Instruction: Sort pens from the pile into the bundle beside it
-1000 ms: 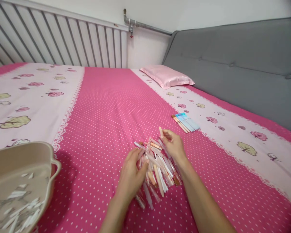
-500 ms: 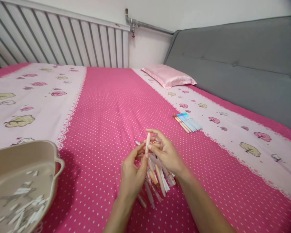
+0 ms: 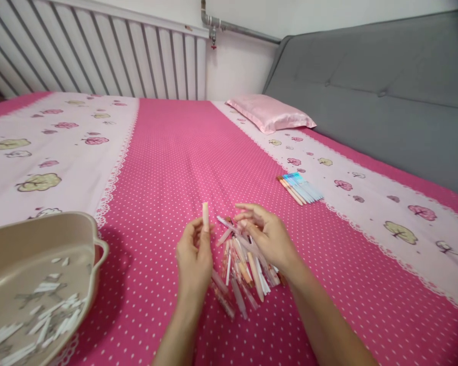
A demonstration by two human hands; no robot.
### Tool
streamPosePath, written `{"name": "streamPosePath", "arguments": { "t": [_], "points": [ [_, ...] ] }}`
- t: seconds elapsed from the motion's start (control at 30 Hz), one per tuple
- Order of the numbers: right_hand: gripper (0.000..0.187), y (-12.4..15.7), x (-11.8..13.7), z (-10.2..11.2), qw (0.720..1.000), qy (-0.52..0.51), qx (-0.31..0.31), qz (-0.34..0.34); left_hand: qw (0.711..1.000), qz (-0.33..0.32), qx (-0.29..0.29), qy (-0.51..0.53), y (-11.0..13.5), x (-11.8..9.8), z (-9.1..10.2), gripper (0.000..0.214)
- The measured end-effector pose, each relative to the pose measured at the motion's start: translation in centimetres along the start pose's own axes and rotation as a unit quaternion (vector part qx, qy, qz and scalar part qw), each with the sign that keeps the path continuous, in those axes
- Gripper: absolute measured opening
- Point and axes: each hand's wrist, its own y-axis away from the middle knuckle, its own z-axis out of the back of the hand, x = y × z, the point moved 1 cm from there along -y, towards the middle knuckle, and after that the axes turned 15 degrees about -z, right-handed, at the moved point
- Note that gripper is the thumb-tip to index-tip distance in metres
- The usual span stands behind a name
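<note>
My left hand [image 3: 194, 251] is closed on a pale pink pen barrel [image 3: 205, 216], holding it upright between thumb and fingers. To its right my right hand [image 3: 269, 236] hovers at the edge of a pile of pen parts [image 3: 236, 259]. Its index finger is stretched out and its fingers are apart; whether the thumb touches a clear piece under it is hard to see. Clear, white, pink and orange pieces make up the pile, partly hidden by my right hand. Farther off, a row of pens [image 3: 299, 188] with blue and brown ends lies side by side.
A beige basin [image 3: 93, 239] with small white and grey pieces in it stands at the lower left. The bed has a pink dotted sheet [image 3: 168, 152]. A pink pillow [image 3: 269, 113] lies by the grey headboard [image 3: 366, 71]; a white radiator [image 3: 137, 56] is at the back.
My right hand has let go of the pen barrel and moved slightly right, over the pile. My left hand has carried the barrel to the left, so more of the pile shows.
</note>
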Motion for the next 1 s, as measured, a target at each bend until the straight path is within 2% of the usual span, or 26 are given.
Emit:
{"name": "streamPosePath", "arguments": {
  "t": [0.13,0.23,0.37,0.43,0.63,1.0],
  "points": [
    [0.026,-0.3,-0.9,0.6,0.986,0.154,-0.036,-0.047,0.999,0.029,-0.04,0.021,-0.2,0.3,0.2,0.027],
    [0.022,-0.4,-1.3,1.3,0.955,0.272,-0.073,-0.09,0.998,0.042,-0.037,0.021,-0.1,0.2,0.1,0.026],
    [0.023,-0.3,-1.5,2.1,0.913,0.376,-0.086,-0.134,0.998,0.044,-0.036,0.026,0.0,0.2,0.0,0.024],
    [0.022,-0.2,-1.6,2.3,0.904,0.396,-0.078,-0.144,0.998,0.047,-0.032,0.031,0.1,0.2,0.0,0.025],
    [0.02,0.0,-1.5,2.1,0.9,0.407,-0.057,-0.142,0.997,0.034,-0.03,0.055,0.0,0.6,-0.1,0.024],
    [0.012,-1.0,-2.7,2.2,0.874,0.447,-0.107,-0.159,0.997,0.041,-0.031,0.049,0.0,0.5,0.0,0.027]
  ]
}}
